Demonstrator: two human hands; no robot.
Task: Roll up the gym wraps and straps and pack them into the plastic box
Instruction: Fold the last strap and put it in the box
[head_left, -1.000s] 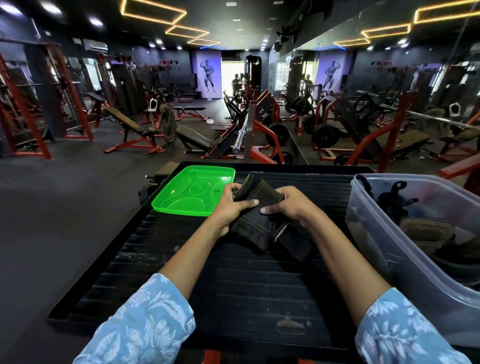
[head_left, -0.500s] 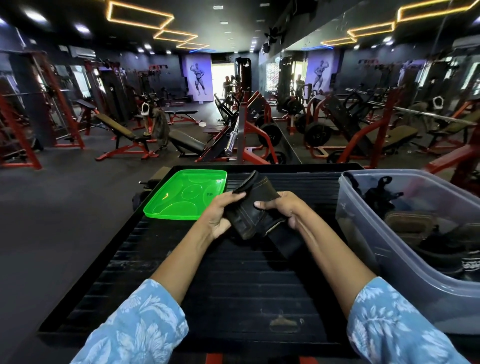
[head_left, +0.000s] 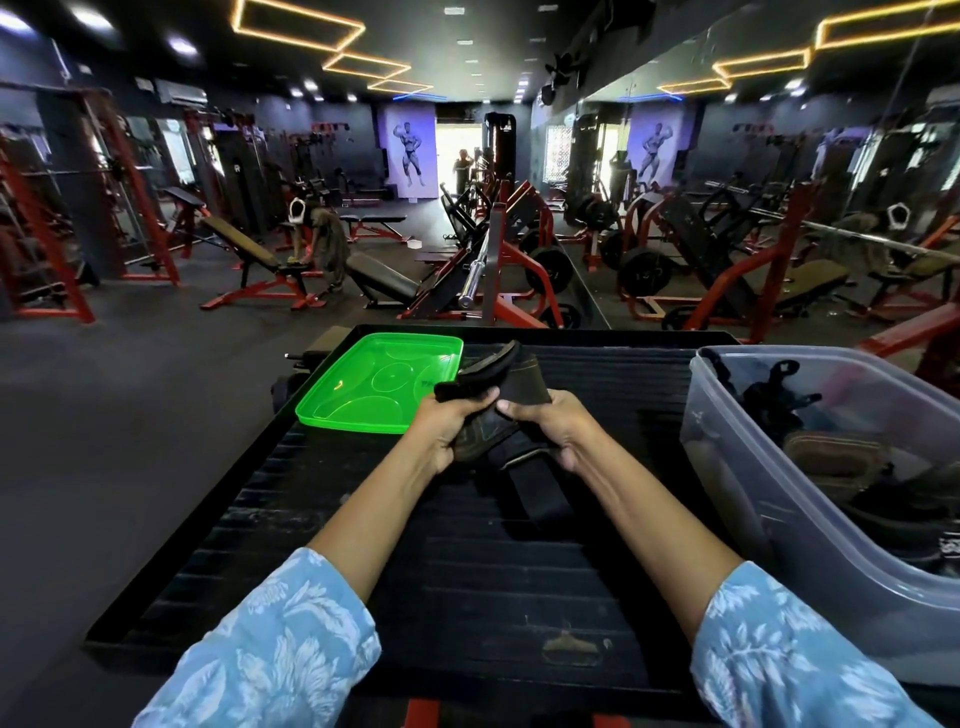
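A black gym wrap (head_left: 511, 382) is held up over the middle of the black ribbed platform (head_left: 415, 571). My left hand (head_left: 449, 428) grips its left side and my right hand (head_left: 550, 426) grips its right side. A loose black tail of the wrap (head_left: 540, 491) hangs down from my hands onto the platform. The clear plastic box (head_left: 737, 499) stands at the right, with several dark straps and a brown wrap (head_left: 831, 457) inside it.
The box's green lid (head_left: 379, 384) lies upside down at the platform's far left. Beyond the platform the gym floor holds red benches (head_left: 249, 270) and weight machines (head_left: 488, 270). A person (head_left: 327, 244) bends over a bench in the distance.
My hands have turned the wrap and folded its upper end over toward the left. The view has shifted slightly; the box and lid stay where they were.
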